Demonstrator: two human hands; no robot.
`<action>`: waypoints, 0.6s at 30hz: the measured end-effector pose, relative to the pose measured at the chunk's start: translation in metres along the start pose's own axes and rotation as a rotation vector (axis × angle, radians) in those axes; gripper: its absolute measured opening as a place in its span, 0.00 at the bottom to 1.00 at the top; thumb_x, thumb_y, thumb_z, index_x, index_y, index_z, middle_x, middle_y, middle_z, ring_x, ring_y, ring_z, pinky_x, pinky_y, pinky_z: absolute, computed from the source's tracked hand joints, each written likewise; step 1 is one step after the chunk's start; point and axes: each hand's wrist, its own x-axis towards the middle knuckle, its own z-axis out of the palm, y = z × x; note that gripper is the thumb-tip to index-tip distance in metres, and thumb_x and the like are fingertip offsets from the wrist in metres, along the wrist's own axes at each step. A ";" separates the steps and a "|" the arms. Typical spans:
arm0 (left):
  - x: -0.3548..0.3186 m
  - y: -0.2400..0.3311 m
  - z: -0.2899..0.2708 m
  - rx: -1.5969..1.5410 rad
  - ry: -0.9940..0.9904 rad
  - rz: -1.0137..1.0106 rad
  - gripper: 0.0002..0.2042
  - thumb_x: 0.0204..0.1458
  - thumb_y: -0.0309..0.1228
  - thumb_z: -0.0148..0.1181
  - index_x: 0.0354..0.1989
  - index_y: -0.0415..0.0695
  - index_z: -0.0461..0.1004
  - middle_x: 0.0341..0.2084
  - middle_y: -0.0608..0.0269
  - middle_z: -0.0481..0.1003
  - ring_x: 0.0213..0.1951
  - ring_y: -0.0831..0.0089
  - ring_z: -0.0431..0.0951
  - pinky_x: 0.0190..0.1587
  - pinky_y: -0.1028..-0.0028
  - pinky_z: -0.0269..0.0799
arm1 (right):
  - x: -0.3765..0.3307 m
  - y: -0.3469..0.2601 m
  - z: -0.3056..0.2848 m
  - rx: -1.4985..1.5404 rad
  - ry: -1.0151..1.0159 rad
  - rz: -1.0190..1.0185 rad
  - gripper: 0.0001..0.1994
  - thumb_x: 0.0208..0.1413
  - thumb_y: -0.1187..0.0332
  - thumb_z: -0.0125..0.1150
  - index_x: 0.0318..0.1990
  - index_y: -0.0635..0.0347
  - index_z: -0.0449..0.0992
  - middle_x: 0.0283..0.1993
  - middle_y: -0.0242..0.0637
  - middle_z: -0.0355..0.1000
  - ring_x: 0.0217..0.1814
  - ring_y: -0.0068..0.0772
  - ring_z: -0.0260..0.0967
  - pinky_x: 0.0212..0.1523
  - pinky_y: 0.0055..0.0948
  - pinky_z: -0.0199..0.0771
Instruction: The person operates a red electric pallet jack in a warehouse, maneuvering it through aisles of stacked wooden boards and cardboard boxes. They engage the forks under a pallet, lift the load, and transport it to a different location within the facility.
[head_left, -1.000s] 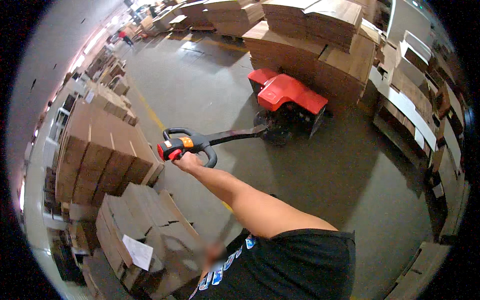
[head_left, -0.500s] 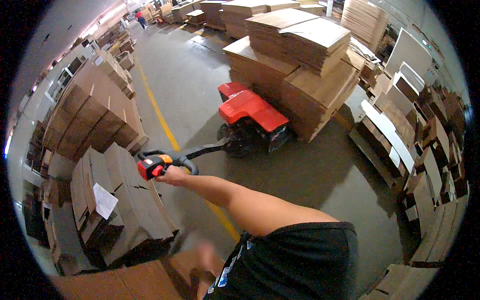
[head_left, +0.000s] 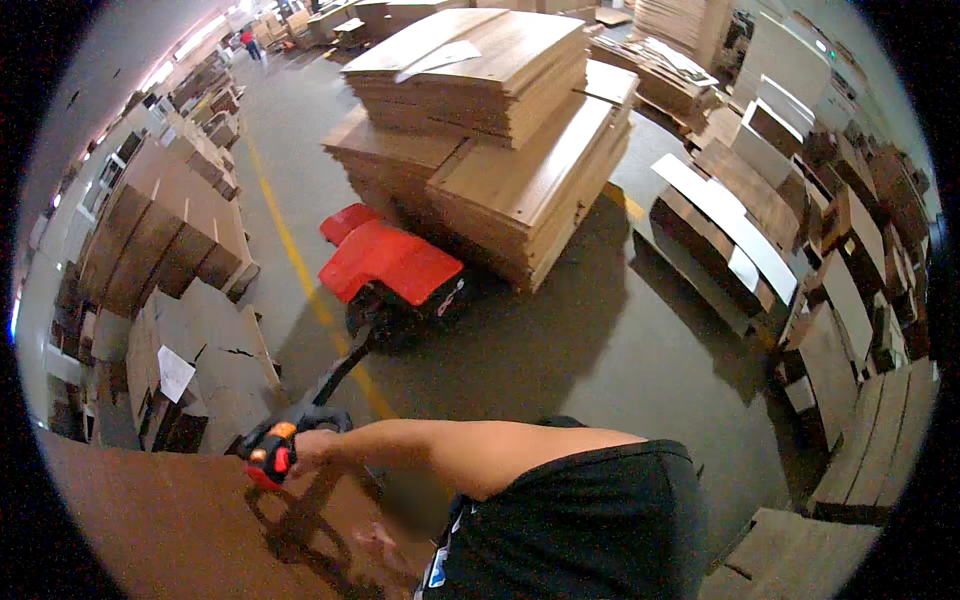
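The right hand grips the black-and-orange looped tiller handle of the red electric pallet jack, loaded with stacked flat brown cardboard. The blurred left hand looks loosely open.

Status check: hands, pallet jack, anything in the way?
Right hand grips jack handle. Left hand blurred, low, empty as far as visible. Red pallet jack under stacked boards. Cardboard stacks close on the left.
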 end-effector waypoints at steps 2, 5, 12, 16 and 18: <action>-0.017 0.018 -0.066 0.030 0.420 0.187 0.32 0.56 0.17 0.62 0.71 0.41 0.64 0.65 0.48 0.69 0.67 0.52 0.69 0.67 0.56 0.69 | -0.058 0.003 0.022 0.004 -0.007 -0.034 0.27 0.54 0.44 0.72 0.52 0.54 0.83 0.47 0.45 0.83 0.53 0.47 0.80 0.52 0.47 0.78; -0.065 0.060 -0.161 0.139 0.645 0.309 0.33 0.55 0.16 0.62 0.72 0.41 0.63 0.67 0.48 0.68 0.68 0.52 0.68 0.68 0.56 0.68 | -0.144 -0.010 0.073 -0.022 -0.089 -0.094 0.27 0.54 0.44 0.72 0.52 0.54 0.83 0.47 0.45 0.83 0.52 0.47 0.80 0.52 0.47 0.78; -0.238 0.081 -0.186 0.167 0.043 0.121 0.42 0.53 0.24 0.66 0.78 0.48 0.56 0.74 0.51 0.59 0.75 0.51 0.59 0.73 0.53 0.60 | -0.357 0.001 0.155 0.004 -0.176 -0.209 0.27 0.54 0.44 0.73 0.53 0.55 0.83 0.46 0.44 0.83 0.51 0.45 0.81 0.52 0.47 0.78; -0.321 0.033 -0.195 -0.030 -0.018 -0.085 0.27 0.63 0.40 0.56 0.69 0.45 0.66 0.66 0.53 0.67 0.66 0.55 0.69 0.68 0.58 0.66 | -0.471 -0.005 0.219 0.051 -0.223 -0.343 0.27 0.54 0.44 0.73 0.53 0.55 0.83 0.46 0.44 0.83 0.51 0.45 0.81 0.51 0.47 0.79; -0.375 0.019 -0.198 0.232 -0.068 -0.006 0.22 0.64 0.41 0.56 0.63 0.43 0.70 0.62 0.53 0.69 0.63 0.55 0.72 0.67 0.59 0.67 | -0.519 -0.007 0.245 0.089 -0.240 -0.417 0.27 0.54 0.44 0.73 0.53 0.55 0.83 0.46 0.44 0.83 0.50 0.44 0.81 0.51 0.47 0.79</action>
